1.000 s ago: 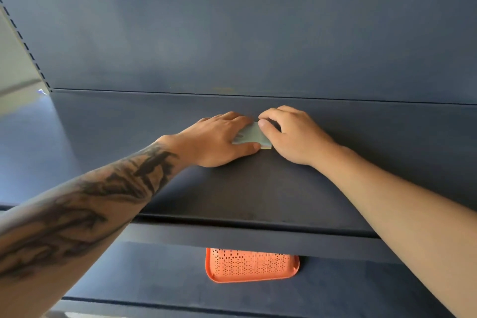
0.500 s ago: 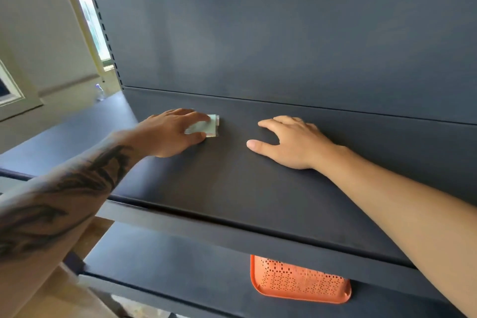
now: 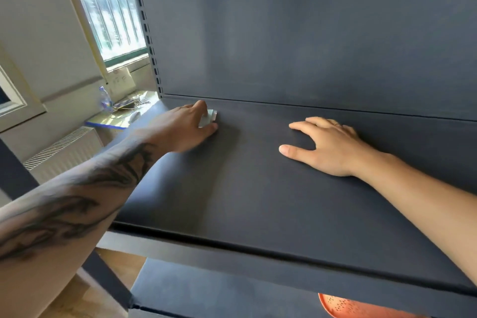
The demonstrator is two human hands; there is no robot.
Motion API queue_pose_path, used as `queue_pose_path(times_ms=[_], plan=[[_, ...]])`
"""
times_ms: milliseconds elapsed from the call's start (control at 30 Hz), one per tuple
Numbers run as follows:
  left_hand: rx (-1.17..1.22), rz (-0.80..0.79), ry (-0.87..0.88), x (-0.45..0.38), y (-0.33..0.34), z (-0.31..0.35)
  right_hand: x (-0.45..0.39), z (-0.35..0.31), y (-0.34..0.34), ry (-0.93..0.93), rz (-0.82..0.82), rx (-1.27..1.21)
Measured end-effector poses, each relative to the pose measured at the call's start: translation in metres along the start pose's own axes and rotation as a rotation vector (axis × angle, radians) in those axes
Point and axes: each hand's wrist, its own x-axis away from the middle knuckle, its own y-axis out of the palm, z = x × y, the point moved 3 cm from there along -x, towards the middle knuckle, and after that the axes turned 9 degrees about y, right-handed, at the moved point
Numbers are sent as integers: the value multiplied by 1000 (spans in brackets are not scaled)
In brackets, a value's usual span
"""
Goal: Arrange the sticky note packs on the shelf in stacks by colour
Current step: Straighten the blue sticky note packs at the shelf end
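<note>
A pale green sticky note pack [image 3: 209, 118] sits at the back left of the dark blue shelf [image 3: 258, 188], close to the rear panel. My left hand [image 3: 185, 128] grips it between thumb and fingers and covers most of it. My right hand [image 3: 325, 146] lies flat on the shelf further right, fingers spread, touching no pack. No other packs are in view.
An orange perforated tray [image 3: 346, 308] shows on the lower shelf under the front lip. The shelf's slotted upright [image 3: 147, 33] stands at the left. Beyond it are a window, a radiator [image 3: 62, 147] and a cluttered side table [image 3: 121, 113].
My left hand has slid the green pack leftwards along the shelf toward the back left corner. My right hand let go of the pack and now rests flat.
</note>
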Motion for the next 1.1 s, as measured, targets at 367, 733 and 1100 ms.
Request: queue_pose_path(times_ms=[367, 733, 1100], plan=[[88, 52, -134, -26, 8, -41, -7, -6, 7, 44, 54, -39], [161, 76, -139, -43, 22, -55, -8, -5, 8, 40, 64, -59], [109, 83, -113, -44, 21, -52, -6, -8, 5, 48, 46, -44]])
